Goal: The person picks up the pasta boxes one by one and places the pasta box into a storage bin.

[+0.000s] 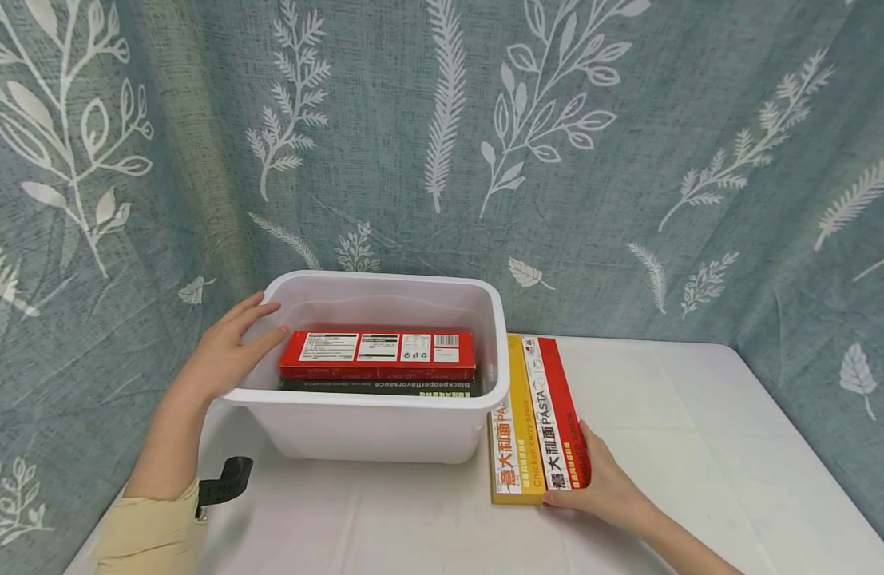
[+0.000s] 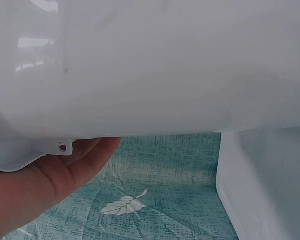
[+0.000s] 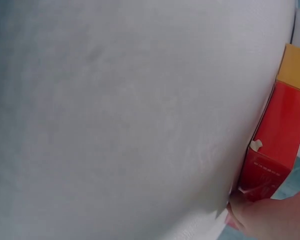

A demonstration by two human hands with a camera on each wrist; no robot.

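A white plastic bin (image 1: pixel 370 431) stands on the table, with my left hand (image 1: pixel 235 339) at its left rim. The thumb lies over the rim; in the left wrist view the fingers (image 2: pixel 92 162) reach beneath the flared edge. Inside lie a red box (image 1: pixel 377 371) with white label panels and a black box (image 1: pixel 384 388) marked "Blackpepperflavorsauce", partly hidden under it. Right of the bin, my right hand (image 1: pixel 607 487) holds the near end of a red pasta box (image 1: pixel 559 367), thumb at its end and fingers along its right side. A yellow chicken curry pasta box (image 1: pixel 517 375) lies alongside, touching it.
A white cloth covers the table (image 1: pixel 671 415). Behind and at both sides hangs a blue-green curtain (image 1: pixel 384 144) with white leaf prints. A black strap end (image 1: pixel 226 481) sticks out from the left forearm beside the yellow sleeve (image 1: pixel 150 531).
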